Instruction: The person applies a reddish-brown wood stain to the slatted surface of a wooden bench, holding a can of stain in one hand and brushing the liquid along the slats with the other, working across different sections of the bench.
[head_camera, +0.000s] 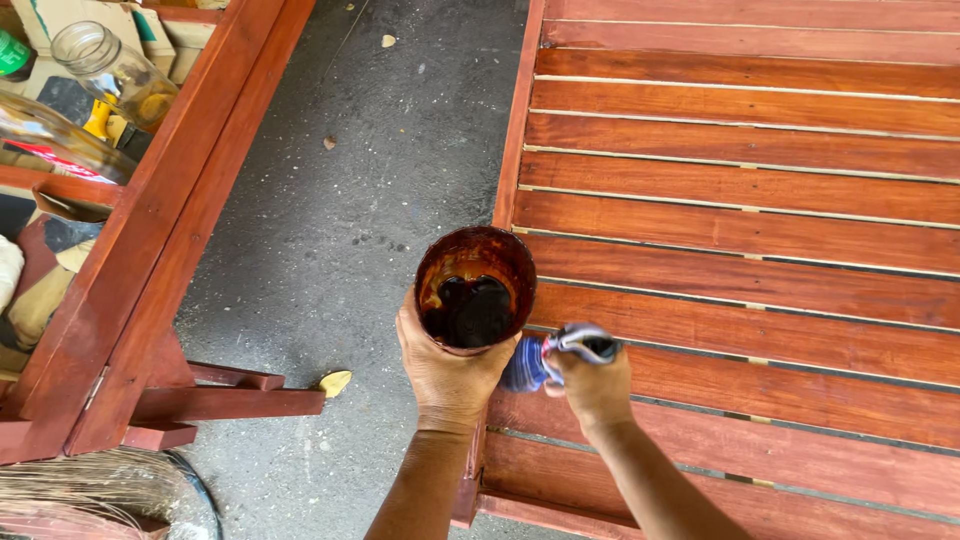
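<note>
Grey concrete floor (380, 180) runs down the middle of my view, with a few dry leaves scattered on it. To the right lies a red-brown slatted wooden panel (740, 200), its slats running left to right. On the left, another red-stained wooden frame (170, 220) slants across; behind it I see a clear glass jar (115, 70) lying tilted, a clear bottle with a red label strip (55, 145), and a cardboard box (60, 20) in the top corner.

My left hand (450, 365) is clamped round a stained cup (476, 288) holding dark liquid, held upright at the panel's left edge, mouth facing up toward me. My right hand (595, 385) is closed around a bundled blue-and-white cloth (545, 355), its long axis lying left to right, one end just beside the cup.
</note>
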